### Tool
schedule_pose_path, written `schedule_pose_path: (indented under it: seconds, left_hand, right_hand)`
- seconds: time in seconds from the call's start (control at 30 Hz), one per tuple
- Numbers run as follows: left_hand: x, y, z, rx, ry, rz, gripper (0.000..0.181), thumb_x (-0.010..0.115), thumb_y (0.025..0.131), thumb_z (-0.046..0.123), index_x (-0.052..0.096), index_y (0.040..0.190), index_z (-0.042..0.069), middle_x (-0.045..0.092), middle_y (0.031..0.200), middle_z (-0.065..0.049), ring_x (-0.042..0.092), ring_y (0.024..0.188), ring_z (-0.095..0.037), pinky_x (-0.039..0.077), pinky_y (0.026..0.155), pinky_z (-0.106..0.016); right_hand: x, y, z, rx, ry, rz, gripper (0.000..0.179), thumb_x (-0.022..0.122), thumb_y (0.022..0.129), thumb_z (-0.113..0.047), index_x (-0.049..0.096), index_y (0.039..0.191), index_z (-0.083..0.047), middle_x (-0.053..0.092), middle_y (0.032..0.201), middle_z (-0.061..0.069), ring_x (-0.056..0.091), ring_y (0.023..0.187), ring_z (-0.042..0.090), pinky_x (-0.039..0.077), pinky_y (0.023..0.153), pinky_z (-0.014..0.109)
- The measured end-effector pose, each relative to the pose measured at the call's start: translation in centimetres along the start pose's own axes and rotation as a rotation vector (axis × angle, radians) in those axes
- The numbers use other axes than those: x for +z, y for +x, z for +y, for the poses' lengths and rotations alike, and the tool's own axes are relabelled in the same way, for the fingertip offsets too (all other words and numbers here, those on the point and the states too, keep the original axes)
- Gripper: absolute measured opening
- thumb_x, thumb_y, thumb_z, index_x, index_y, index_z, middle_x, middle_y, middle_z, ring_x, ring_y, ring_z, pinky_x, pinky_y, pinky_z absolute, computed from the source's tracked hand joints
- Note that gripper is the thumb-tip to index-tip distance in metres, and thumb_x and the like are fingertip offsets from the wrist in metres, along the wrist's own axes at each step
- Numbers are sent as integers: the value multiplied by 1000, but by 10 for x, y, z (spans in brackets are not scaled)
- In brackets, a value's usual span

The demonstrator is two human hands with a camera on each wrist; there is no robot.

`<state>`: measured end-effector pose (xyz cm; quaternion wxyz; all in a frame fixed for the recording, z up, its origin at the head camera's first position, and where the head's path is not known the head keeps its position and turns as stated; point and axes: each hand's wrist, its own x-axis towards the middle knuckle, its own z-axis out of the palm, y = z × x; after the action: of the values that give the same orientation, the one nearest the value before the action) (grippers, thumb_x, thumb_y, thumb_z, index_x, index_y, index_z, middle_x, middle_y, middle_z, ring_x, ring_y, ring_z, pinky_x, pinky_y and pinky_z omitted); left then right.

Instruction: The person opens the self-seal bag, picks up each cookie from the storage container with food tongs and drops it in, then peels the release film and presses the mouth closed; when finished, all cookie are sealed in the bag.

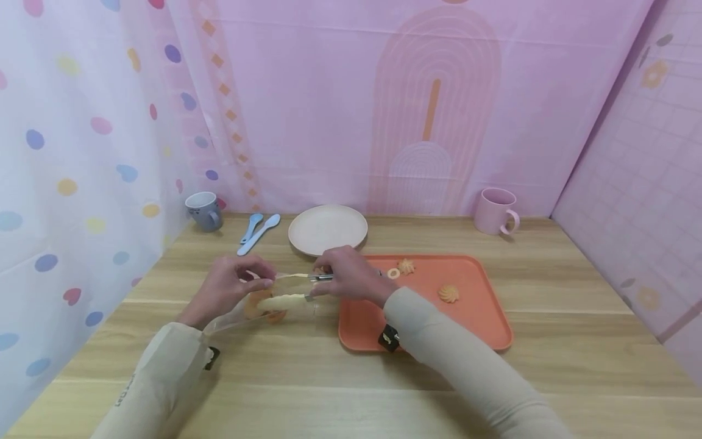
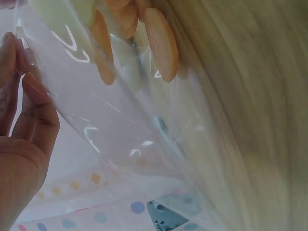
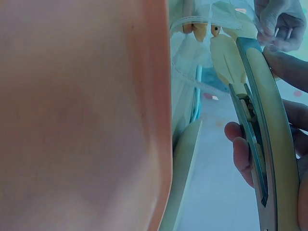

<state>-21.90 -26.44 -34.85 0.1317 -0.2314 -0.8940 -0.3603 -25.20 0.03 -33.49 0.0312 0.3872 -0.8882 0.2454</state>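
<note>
My left hand (image 1: 236,286) pinches the upper edge of a clear plastic bag (image 2: 110,115). Several orange-brown cookies (image 2: 162,45) lie inside it. With my right hand (image 1: 348,274) I grip a pair of tongs (image 3: 272,125) with cream handle covers and metal arms. The cream tips (image 1: 282,302) of the tongs reach in through the bag's mouth and stand apart, close to the cookies. Whether a cookie sits between the tips I cannot tell. An orange tray (image 1: 422,341) lies just right of the bag, under my right forearm, bearing two swirled cookies (image 1: 448,293) and a ring-shaped one (image 1: 393,274).
Behind my hands stands a cream plate (image 1: 328,228). Two light-blue spoons (image 1: 263,233) lie left of it, beside a grey mug (image 1: 204,213). A pink mug (image 1: 492,212) stands at the back right. Patterned curtains (image 1: 307,110) close off the table's back and sides.
</note>
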Motion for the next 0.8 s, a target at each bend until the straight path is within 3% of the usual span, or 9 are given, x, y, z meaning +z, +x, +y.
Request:
schedule_pose_path:
  seconds: [0.17, 0.57, 0.8]
  left_hand:
    - [-1, 0, -1, -19, 8, -7, 10, 80, 83, 5, 77, 92, 7, 77, 91, -5, 66, 81, 6, 58, 70, -22]
    - [1, -3, -8, -27, 7, 15, 12, 81, 81, 3, 76, 91, 8, 77, 88, -6, 66, 79, 6, 59, 69, -23]
    - [-1, -2, -4, -19, 7, 22, 11, 81, 82, 6, 77, 91, 11, 77, 88, -6, 66, 79, 5, 58, 68, -21]
  right_hand:
    - [3, 2, -2, 30, -7, -18, 42, 86, 78, -40, 75, 105, -10, 63, 81, 1, 49, 75, 10, 37, 61, 20]
    - [-1, -6, 6, 28, 59, 1, 40, 85, 80, -37, 75, 106, -8, 61, 79, 3, 47, 74, 10, 35, 61, 20]
    - [-19, -29, 22, 21, 113, 40, 31, 86, 79, -35, 72, 89, -10, 43, 65, -4, 37, 63, 7, 30, 56, 20]
